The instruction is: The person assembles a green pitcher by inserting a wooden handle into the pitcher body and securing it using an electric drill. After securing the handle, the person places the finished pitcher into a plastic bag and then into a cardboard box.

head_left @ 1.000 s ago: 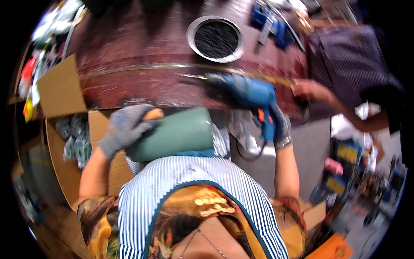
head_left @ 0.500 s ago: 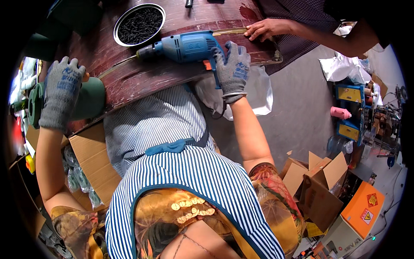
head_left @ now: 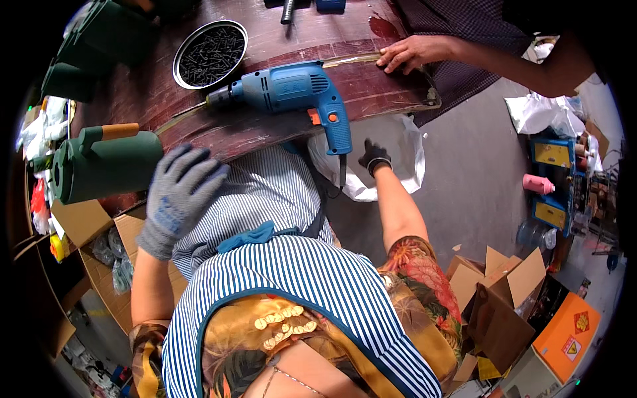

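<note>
My left hand (head_left: pixel 182 202), in a grey work glove, hovers over my striped apron (head_left: pixel 239 192) by the table's near edge. Its fingers are spread and hold nothing. Close to it lies a dark green cylindrical vessel (head_left: pixel 109 166) with a wood-coloured handle (head_left: pixel 119 131). Beyond the table edge my gloved right hand (head_left: pixel 377 158) reaches down over a white plastic bag (head_left: pixel 411 162); its fingers look apart, with nothing visible in them. On the table rests a blue power drill (head_left: pixel 288 87), untouched, its bit pointing left. Behind it a round container (head_left: pixel 211 54) holds black screws.
Another person's hand (head_left: pixel 411 53) lies on the table's far right edge. More dark green vessels (head_left: pixel 99 40) stand at the far left. Open cardboard boxes (head_left: pixel 497 292) and an orange-topped case (head_left: pixel 564 331) are on the floor at right. The drill's cord (head_left: pixel 342 171) hangs off the table.
My right hand has let go of the drill, now lying on the table, and moved down to the white bag. My left hand has left the green vessel and moved right, toward me.
</note>
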`<state>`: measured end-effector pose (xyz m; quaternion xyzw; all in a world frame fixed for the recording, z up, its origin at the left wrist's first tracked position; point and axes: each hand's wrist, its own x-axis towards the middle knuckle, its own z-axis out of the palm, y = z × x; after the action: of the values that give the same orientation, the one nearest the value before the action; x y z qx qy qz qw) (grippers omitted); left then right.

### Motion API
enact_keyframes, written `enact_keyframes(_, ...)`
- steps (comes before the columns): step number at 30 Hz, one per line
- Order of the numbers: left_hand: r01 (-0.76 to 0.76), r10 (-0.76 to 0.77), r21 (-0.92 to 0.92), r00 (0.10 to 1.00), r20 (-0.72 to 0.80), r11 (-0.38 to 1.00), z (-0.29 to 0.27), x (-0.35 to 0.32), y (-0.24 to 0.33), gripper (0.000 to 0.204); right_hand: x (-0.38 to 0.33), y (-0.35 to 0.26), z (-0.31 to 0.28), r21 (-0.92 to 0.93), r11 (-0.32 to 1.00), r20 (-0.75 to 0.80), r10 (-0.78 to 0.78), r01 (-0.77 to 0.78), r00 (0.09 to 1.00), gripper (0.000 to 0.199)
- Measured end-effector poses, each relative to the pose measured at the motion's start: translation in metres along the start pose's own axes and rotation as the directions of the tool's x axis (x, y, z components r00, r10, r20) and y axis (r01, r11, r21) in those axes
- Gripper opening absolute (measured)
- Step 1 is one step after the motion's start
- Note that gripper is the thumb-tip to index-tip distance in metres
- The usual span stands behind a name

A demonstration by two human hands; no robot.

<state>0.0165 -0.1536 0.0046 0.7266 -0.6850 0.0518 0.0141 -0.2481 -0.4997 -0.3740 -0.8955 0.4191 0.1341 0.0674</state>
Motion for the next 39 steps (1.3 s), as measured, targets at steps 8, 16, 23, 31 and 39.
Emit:
enact_keyframes(8, 0.199, -0.206, -0.163, 0.978, -0.029, 0.966, 0.016, -0.029, -0.006, 0.037, 0.009, 0.108, -0.095, 0.95, 0.312, 0.042, -0.095, -0.011, 0.995, 0.022)
enact_keyframes(16, -0.08, 0.014, -0.316, 0.979, -0.205, 0.945, 0.041, 0.012, 0.012, 0.036, 0.003, 0.061, -0.005, 0.808, 0.585, 0.215, -0.18, -0.071, 0.96, 0.033)
enact_keyframes(23, 0.229, -0.517, -0.623, 0.789, -0.331, 0.748, 0.131, -0.016, -0.047, 0.03, 0.022, 0.052, 0.08, 0.061, 0.973, 0.4, 0.179, -0.221, 0.899, 0.037)
enact_keyframes(31, 0.307, -0.532, -0.528, 0.77, -0.351, 0.792, 0.128, -0.016, -0.042, 0.031, -0.003, 0.031, -0.093, 0.796, 0.546, -0.085, 0.528, -0.261, 0.845, 0.066)
enact_keyframes(39, 0.277, -0.508, -0.522, 0.776, -0.374, 0.807, 0.129, -0.016, -0.041, 0.029, -0.045, 0.053, -0.115, 0.801, 0.598, -0.188, 0.236, 0.01, 0.953, 0.034)
